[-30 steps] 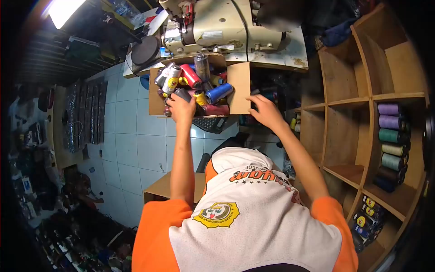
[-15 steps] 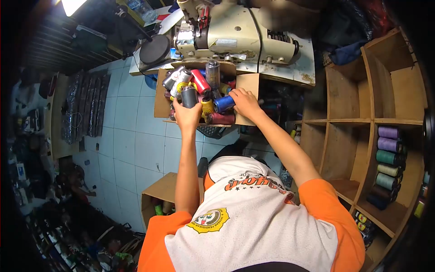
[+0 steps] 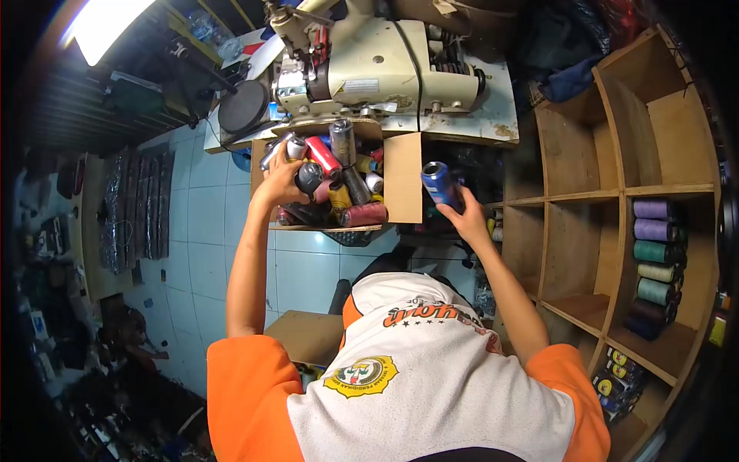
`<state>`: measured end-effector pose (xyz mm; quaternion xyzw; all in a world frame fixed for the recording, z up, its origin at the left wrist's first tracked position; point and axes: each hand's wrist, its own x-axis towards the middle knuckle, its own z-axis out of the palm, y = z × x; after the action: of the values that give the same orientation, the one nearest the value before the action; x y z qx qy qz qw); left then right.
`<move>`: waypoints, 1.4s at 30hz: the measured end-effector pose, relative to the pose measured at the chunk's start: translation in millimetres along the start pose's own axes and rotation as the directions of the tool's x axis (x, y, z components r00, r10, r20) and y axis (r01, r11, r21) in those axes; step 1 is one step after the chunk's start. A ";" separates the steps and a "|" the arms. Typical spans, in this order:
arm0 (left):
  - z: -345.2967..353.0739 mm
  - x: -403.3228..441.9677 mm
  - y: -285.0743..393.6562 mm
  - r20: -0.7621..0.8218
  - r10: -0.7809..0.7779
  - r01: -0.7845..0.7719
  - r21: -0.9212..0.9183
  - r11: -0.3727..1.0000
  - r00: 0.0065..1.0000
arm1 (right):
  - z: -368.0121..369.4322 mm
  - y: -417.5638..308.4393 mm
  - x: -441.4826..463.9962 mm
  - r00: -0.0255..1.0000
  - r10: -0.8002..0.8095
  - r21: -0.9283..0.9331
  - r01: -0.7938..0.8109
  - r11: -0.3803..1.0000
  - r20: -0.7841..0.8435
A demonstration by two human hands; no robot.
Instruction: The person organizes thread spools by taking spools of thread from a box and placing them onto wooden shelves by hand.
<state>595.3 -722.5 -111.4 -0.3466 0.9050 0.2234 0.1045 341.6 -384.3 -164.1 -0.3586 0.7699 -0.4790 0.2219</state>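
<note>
My right hand (image 3: 469, 219) is closed round a blue thread spool (image 3: 437, 179), held in the air just to the right of the cardboard box (image 3: 402, 177). Inside the box, my left hand (image 3: 279, 183) grips a dark grey thread spool (image 3: 310, 178) among the others. Near it lie a red spool (image 3: 323, 155), a dark wrapped spool (image 3: 342, 142), a black spool (image 3: 355, 186) and a maroon spool (image 3: 364, 214). Some spools deeper in the box are hidden.
Behind the box a cream sewing machine (image 3: 369, 73) stands on a white table (image 3: 504, 127). At right is a wooden shelf (image 3: 589, 196) with a stack of thread spools (image 3: 654, 250). Another cardboard box (image 3: 308, 335) sits low by my body.
My right hand has lifted the blue spool out of the box and moved right with it. My left hand has shifted slightly left with the dark grey spool. The view has turned a little.
</note>
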 end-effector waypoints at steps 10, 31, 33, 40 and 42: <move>-25.8 -14.4 23.7 -0.094 0.070 -0.074 -0.042 0.996 0.993 | -22.0 -19.6 -59.8 0.910 0.413 0.666 -0.327 0.671 0.030; 119.6 -118.2 435.3 0.312 0.950 0.357 -0.886 0.295 -0.010 | -231.2 -127.1 -378.4 0.089 0.165 0.153 -0.125 0.980 -0.982; 139.4 -131.0 452.5 0.302 0.947 0.372 -0.871 0.322 -0.112 | -249.5 -131.4 -408.3 -0.030 -0.002 0.007 -0.301 0.954 -1.000; 184.1 -173.2 477.9 0.367 0.916 0.392 -0.828 0.401 -0.163 | -305.7 -101.3 -452.3 -0.095 -0.049 0.018 -0.598 0.801 -0.994; 186.3 -182.1 481.3 0.383 0.911 0.381 -0.827 0.413 -0.155 | -318.1 -90.6 -454.0 -0.056 -0.091 -0.039 -0.605 0.795 -0.994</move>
<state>411.7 -210.3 -52.7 0.2100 0.3405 0.7921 0.4611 446.9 121.2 57.2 0.2041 0.8394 -0.3205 -0.3886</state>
